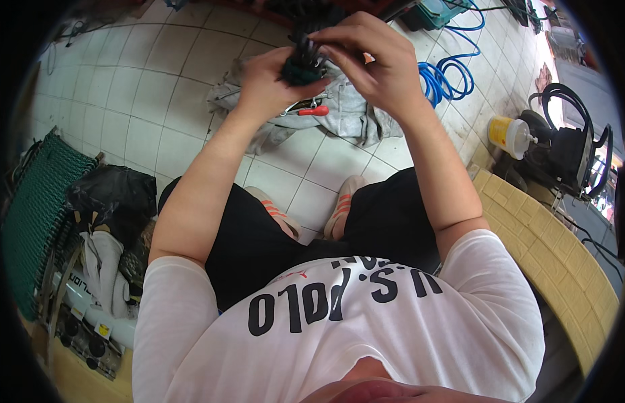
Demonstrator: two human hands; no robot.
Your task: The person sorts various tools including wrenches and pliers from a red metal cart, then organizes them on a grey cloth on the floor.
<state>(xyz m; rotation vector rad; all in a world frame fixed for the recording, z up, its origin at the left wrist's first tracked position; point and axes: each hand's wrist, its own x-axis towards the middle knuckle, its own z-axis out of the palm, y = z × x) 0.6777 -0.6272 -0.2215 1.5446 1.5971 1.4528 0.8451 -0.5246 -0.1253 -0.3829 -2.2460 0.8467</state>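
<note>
My left hand is wrapped around a dark green and black part, from which black strands that look like wires rise. What the part is cannot be told, as it is blurred and half hidden by the fingers. At the top of those strands, the thumb and forefinger of my right hand pinch from the right. Below both hands, a crumpled grey cloth lies on the floor. On it rest a red-handled tool and a metal spanner, partly covered by my left hand.
A coiled blue hose and a teal case lie beyond my right hand on the tiled floor. To the right are a yellow-and-white bucket and a yellow brick-patterned ledge. A black plastic bag and green netting sit left.
</note>
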